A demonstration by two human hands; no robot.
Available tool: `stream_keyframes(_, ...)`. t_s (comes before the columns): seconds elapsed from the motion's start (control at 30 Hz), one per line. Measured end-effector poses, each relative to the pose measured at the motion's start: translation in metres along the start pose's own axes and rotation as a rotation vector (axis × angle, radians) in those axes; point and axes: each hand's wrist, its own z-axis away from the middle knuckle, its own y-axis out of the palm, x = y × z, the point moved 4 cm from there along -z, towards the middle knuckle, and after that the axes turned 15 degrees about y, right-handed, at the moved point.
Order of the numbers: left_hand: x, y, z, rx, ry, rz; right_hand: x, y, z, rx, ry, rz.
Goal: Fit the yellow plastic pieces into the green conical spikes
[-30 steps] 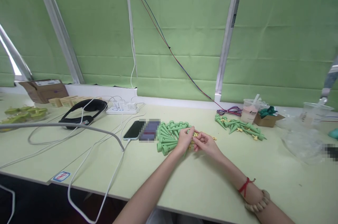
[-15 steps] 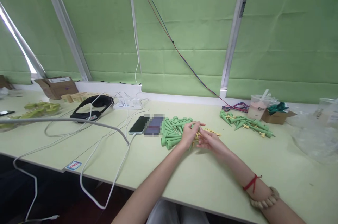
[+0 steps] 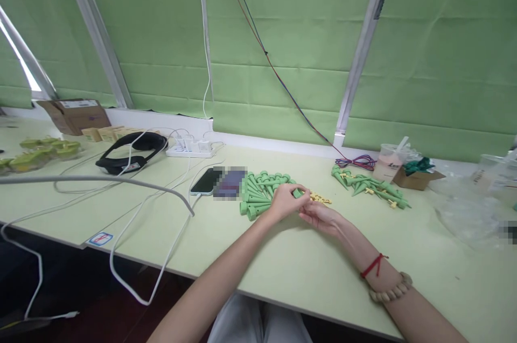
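Over the right side of a pile of green plastic spikes point(image 3: 258, 197), my left hand point(image 3: 285, 202) is closed, thumb and forefinger forming a loop. Green plastic, seemingly one spike's capped end point(image 3: 298, 193), shows inside that loop. My right hand point(image 3: 321, 217) is turned partly palm up, its curled fingertips meeting the left fingers. What the right fingertips pinch is too small and covered to make out. Small yellow plastic pieces point(image 3: 322, 199) lie just behind the right hand. Farther right is a second group of green spikes point(image 3: 371, 188), some with yellow pieces on or among them.
A phone point(image 3: 207, 181) on a cable and a blurred dark flat thing point(image 3: 230, 183) lie left of the pile. Beyond are a black headset point(image 3: 131, 153), power strip point(image 3: 189, 150) and loose cables. A drink cup point(image 3: 388, 162), small carton point(image 3: 418, 177) and clear plastic bags point(image 3: 464, 216) stand right.
The view has shifted slightly, moving the table up and left in the picture. My hands stay together; the left fingers now form a rounder loop with green showing inside.
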Motion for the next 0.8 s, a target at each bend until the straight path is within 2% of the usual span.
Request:
stream_keyframes(0.1,0.006,-0.001,0.001,-0.081,-0.15,-0.001,0.0,0.011,0.001,-0.004,-0.019,-0.08)
stream_keyframes(0.2,0.01,0.0,0.002,-0.159,-0.259,0.02,-0.001,0.019,0.001,-0.11,-0.103,-0.061)
stream_keyframes(0.27,0.012,-0.001,0.001,-0.22,-0.306,0.076,0.003,0.02,0.004,-0.251,-0.29,0.064)
stream_keyframes(0.33,0.013,-0.002,0.0,-0.268,-0.376,0.177,0.009,0.021,0.011,-0.379,-0.541,0.235)
stream_keyframes(0.4,0.013,-0.002,-0.001,-0.268,-0.444,0.304,0.014,0.025,0.018,-0.414,-0.714,0.37)
stream_keyframes(0.43,0.012,-0.002,-0.001,-0.256,-0.452,0.355,0.015,0.025,0.02,-0.397,-0.731,0.39)
stream_keyframes(0.5,0.009,-0.004,-0.004,-0.25,-0.406,0.407,0.016,0.024,0.018,-0.317,-0.615,0.31)
stream_keyframes(0.63,0.004,-0.008,-0.007,-0.255,-0.263,0.371,0.006,0.025,0.008,-0.058,-0.167,-0.011)
stream_keyframes(0.7,0.004,-0.007,-0.007,-0.232,-0.257,0.369,0.004,0.028,0.006,0.026,-0.106,-0.075)
stream_keyframes(0.8,0.005,-0.004,-0.007,-0.202,-0.286,0.378,0.004,0.026,0.004,0.034,-0.163,0.001)
